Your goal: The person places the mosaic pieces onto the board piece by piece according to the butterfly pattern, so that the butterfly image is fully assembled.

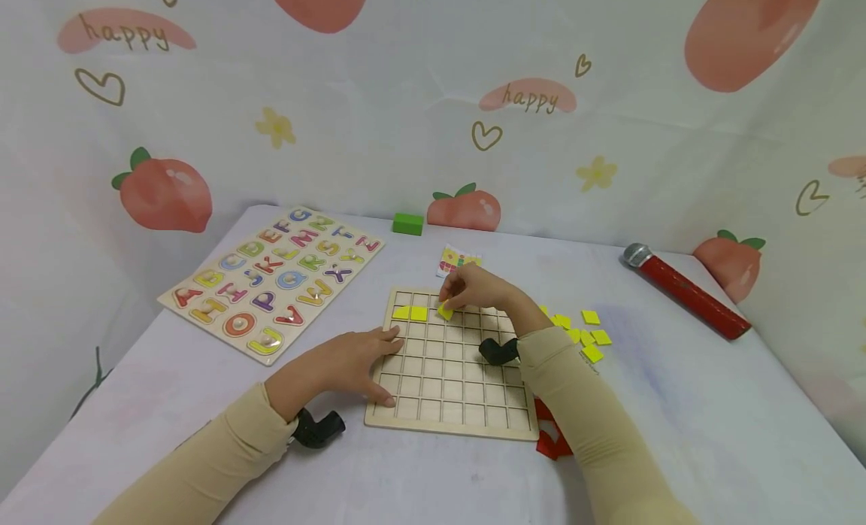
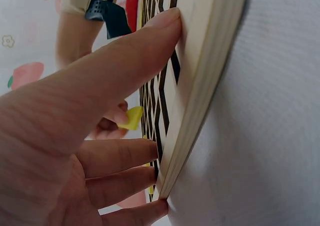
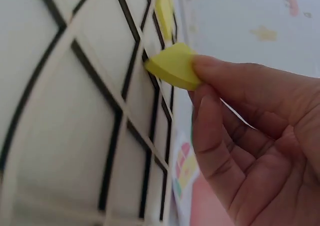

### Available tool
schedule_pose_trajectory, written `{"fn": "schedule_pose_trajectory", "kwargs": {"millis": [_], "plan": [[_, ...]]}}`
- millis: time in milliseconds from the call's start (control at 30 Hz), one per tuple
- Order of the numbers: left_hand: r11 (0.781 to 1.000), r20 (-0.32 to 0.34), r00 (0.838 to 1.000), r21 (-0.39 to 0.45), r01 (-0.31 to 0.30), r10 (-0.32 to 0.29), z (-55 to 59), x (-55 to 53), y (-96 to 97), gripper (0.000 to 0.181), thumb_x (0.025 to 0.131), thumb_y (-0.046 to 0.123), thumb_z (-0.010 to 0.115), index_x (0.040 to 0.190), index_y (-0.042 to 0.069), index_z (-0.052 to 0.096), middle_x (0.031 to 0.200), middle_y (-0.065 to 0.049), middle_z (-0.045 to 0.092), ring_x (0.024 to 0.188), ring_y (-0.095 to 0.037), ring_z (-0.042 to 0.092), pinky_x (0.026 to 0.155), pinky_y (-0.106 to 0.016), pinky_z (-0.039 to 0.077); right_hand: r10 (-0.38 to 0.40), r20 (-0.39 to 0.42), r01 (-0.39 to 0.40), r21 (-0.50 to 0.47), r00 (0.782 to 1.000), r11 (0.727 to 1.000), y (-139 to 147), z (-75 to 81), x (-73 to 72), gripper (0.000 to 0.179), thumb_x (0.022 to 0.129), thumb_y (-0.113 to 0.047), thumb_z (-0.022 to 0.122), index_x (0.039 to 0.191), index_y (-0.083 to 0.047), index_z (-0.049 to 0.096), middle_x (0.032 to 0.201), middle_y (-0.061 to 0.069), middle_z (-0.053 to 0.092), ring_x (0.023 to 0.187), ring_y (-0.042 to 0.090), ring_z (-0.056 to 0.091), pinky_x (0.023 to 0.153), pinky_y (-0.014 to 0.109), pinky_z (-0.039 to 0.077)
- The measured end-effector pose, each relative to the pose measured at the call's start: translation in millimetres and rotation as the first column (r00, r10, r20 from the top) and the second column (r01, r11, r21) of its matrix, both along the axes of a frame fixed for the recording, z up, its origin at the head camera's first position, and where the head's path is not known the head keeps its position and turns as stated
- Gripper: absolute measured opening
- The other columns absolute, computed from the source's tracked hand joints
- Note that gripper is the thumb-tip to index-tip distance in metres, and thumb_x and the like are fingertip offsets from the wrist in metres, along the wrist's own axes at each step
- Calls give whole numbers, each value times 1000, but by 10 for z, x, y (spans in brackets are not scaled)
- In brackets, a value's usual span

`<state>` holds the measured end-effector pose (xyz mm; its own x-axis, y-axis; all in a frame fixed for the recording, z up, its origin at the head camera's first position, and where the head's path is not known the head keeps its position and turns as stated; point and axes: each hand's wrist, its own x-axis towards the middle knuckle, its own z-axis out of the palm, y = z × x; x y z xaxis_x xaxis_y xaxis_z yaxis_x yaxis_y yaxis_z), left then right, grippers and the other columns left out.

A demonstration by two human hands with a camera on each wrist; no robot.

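A square wooden grid board (image 1: 443, 412) lies on the white table. My right hand (image 1: 489, 290) pinches a yellow tile (image 3: 175, 69) between thumb and fingertips, tilted over the board's upper rows; in the right wrist view the tile shows a curved edge. Left of it, two yellow pieces (image 1: 419, 314) sit side by side in cells of an upper row. With fingers spread, my left hand (image 1: 348, 361) rests along the board's left edge, its thumb (image 2: 155, 31) on the top surface and its other fingertips at the rim farther up.
Loose yellow tiles (image 1: 591, 317) are scattered right of the board, and red pieces (image 1: 551, 442) lie by its lower right corner, partly behind the right sleeve. A small patterned card (image 1: 456, 256), a green block (image 1: 408, 224), an alphabet board (image 1: 271, 280) and a red microphone-shaped object (image 1: 690, 290) surround it.
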<state>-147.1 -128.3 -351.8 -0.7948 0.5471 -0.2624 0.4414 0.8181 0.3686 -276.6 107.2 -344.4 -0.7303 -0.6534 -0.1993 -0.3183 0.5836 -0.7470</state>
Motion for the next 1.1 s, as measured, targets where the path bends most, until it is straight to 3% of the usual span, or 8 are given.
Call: {"fn": "schedule_pose_trajectory", "kwargs": {"millis": [200, 467, 767, 1100], "plan": [[1000, 0, 1000, -2, 2, -2, -9, -6, 5, 86, 72, 49, 76, 141, 11, 42, 153, -8, 28, 141, -29, 28, 111, -50, 30, -11, -15, 12, 28, 1000, 1000, -155, -31, 4, 11, 80, -6, 71, 88, 0, 67, 81, 5, 66, 69, 10, 56, 64, 19, 48], [1000, -1, 1000, -10, 1, -1, -14, -14, 4, 86, 71, 49, 75, 141, 11, 42, 153, -7, 28, 141, -28, 28, 111, -50, 30, -39, 6, 39, -12, 999, 999, -155, -130, -2, 11, 79, -6, 72, 88, 1, 69, 80, 7, 69, 66, 9, 58, 63, 20, 51], [1000, 9, 1000, -4, -8, 8, -4, -3, 6, 86, 72, 48, 76, 141, 11, 42, 153, -7, 29, 141, -28, 28, 111, -51, 29, -28, -29, 29, 32, 999, 999, -164, -123, 21, 11, 80, -7, 72, 87, 0, 71, 85, 9, 71, 68, 7, 60, 68, 20, 51], [1000, 4, 1000, 2, 1, -1, -1, 0, -4, 86, 71, 48, 76, 141, 10, 42, 153, -7, 28, 141, -29, 27, 112, -50, 29, -86, -11, 86, 27, 996, 996, 42, -55, 61, 24, 82, -16, 71, 103, -5, 71, 101, 7, 71, 88, 12, 63, 82, 25, 52]]}}
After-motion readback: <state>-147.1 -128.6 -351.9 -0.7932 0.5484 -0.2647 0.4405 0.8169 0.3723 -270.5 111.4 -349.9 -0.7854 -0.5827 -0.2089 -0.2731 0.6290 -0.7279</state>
